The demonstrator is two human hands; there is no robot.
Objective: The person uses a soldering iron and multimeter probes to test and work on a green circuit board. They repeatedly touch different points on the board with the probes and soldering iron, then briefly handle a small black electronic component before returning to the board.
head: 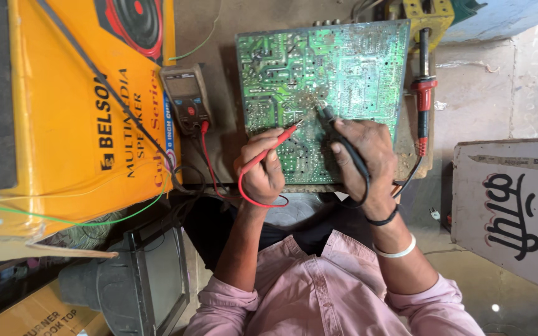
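Note:
A green circuit board [337, 62] lies solder side up on the work surface in front of me. My left hand [263, 171] holds a red test probe [279, 142], its tip touching the board near the lower middle. My right hand [365, 155] grips a black test probe [337, 134], its tip set on the board just right of the red one. Red and black leads run from the probes to a grey multimeter [185, 96] left of the board.
A large yellow cardboard box [76, 124] fills the left side. A red-handled soldering iron [423, 87] lies right of the board. A painted signboard [512, 205] leans at the right. An old monitor [151, 280] sits at the lower left.

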